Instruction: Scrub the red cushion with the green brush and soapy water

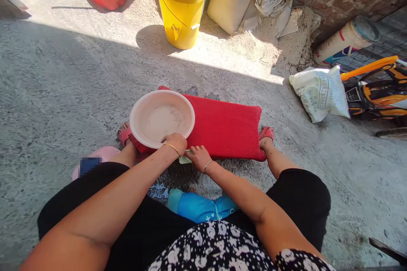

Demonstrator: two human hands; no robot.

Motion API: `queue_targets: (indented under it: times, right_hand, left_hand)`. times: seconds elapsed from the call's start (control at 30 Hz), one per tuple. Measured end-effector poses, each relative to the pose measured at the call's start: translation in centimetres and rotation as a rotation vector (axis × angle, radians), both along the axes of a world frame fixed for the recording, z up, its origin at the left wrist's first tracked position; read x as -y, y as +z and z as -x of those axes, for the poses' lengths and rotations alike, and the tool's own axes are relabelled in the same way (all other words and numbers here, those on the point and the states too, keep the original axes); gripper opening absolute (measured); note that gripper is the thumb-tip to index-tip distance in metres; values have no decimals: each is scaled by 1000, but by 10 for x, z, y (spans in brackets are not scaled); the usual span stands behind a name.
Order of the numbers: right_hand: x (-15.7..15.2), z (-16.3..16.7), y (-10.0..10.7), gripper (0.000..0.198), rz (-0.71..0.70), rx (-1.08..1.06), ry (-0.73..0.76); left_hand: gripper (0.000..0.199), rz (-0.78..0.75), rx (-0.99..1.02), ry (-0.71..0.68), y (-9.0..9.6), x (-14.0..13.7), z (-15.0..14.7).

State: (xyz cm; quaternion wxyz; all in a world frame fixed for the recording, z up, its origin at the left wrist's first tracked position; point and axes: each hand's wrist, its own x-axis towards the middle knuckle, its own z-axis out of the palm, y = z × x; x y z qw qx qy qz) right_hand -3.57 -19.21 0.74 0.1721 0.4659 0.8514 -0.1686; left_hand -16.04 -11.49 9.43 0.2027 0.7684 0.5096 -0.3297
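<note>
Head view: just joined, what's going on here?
A person's two bare hands are working at a red covered bench. The left hand is at the near rim of a pale pink basin, which sits toward the bench's left end. The right hand is beside it, at a small pale green item mostly hidden by the hands; I can't tell what it is. A yellow bucket stands on the floor beyond.

The basin [141, 112] is pale pink, the worktop [225, 127] plain red. The bucket [181, 8] is bright yellow, the bag [321, 91] white with green print. The shirt [206, 250] is black with white flowers, the trousers [299, 203] plain black. Blue cloth [200, 207] bears white motifs; the floor [79, 84] is grey.
</note>
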Motion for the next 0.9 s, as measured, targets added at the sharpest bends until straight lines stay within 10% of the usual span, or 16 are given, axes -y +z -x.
queue_targets:
  times: [0.43,0.77,0.9]
  right_hand:
    - [60,-243,56,38,166,564,-401]
    - [-73,-56,36,52,-30,150,-205]
    - [-97,-34,18,56,-1,107,-123]
  left_hand:
    - [52,13,7,48,-6,-2,-2]
    - [46,1,83,-38,22,10,0]
    - [43,0,185,-123,37,13,6]
